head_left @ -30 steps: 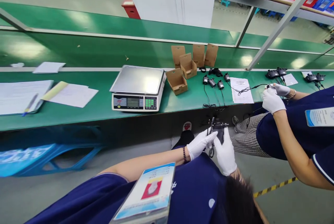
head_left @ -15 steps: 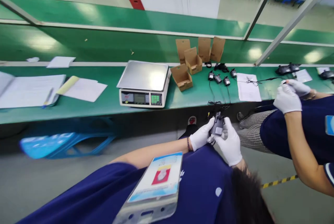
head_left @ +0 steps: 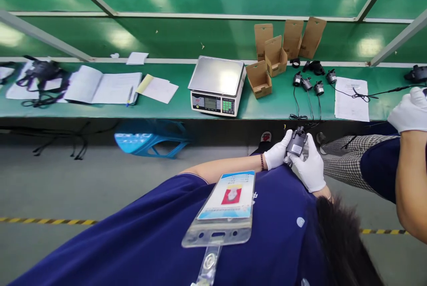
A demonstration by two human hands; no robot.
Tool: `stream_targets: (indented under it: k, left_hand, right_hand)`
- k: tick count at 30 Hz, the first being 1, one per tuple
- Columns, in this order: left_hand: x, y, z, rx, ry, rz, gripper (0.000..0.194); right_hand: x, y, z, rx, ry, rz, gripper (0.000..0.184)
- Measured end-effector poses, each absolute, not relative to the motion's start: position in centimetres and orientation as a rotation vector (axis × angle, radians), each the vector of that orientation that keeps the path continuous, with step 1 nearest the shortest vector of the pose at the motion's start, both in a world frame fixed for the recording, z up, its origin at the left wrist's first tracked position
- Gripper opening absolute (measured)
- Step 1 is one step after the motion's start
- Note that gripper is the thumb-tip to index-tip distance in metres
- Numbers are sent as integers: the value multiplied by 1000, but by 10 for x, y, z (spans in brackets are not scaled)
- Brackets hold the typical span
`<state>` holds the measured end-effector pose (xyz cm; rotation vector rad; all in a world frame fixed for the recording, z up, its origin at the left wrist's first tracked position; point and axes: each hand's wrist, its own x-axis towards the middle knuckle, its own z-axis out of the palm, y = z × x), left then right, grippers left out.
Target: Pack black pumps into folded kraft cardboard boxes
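A small black pump [head_left: 296,143] with a short spout and a white label is held between my two gloved hands, in front of the bench edge. My left hand [head_left: 278,154] grips its left side, with a beaded bracelet on the wrist. My right hand [head_left: 311,168] closes round the right and lower side, thumb and fingers against the casing. Just beyond, several smaller black pumps [head_left: 306,83] with cables lie on the green bench [head_left: 182,110]. Open cardboard boxes [head_left: 259,80] stand to their left.
A weighing scale [head_left: 216,83] sits left of the boxes. Farther left lie loose papers [head_left: 158,89], an open notebook [head_left: 118,86] and a black cabled device [head_left: 43,72]. A blue stool [head_left: 150,141] is under the bench. At right, a co-worker's gloved hand [head_left: 410,110] is near printed sheets [head_left: 351,101].
The view has swung left, so the bench items appear farther right and higher. Both my hands still hold the pump. The co-worker is now partly out of frame.
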<state>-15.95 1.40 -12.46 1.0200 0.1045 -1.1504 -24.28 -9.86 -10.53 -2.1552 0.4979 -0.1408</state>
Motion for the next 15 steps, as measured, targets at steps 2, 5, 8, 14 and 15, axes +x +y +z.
stream_targets:
  k: [2, 5, 8, 14, 15]
  left_hand:
    - [-160, 13, -124, 1022, 137, -1134, 74]
    - [-161, 13, -126, 974, 119, -1158, 73]
    - [-163, 11, -129, 971, 130, -1156, 71]
    - [-166, 2, -133, 799, 153, -1137, 67]
    - [-167, 1, -134, 792, 134, -1146, 68]
  right_hand:
    - [-242, -98, -105, -2152, 494, -145, 94]
    - [-244, -99, -105, -2130, 489, -132, 95]
    - [-248, -101, -105, -2117, 489, -108, 96]
    - [-260, -108, -102, -2149, 440, -106, 106]
    - [-261, -108, -101, -2133, 422, -113, 106]
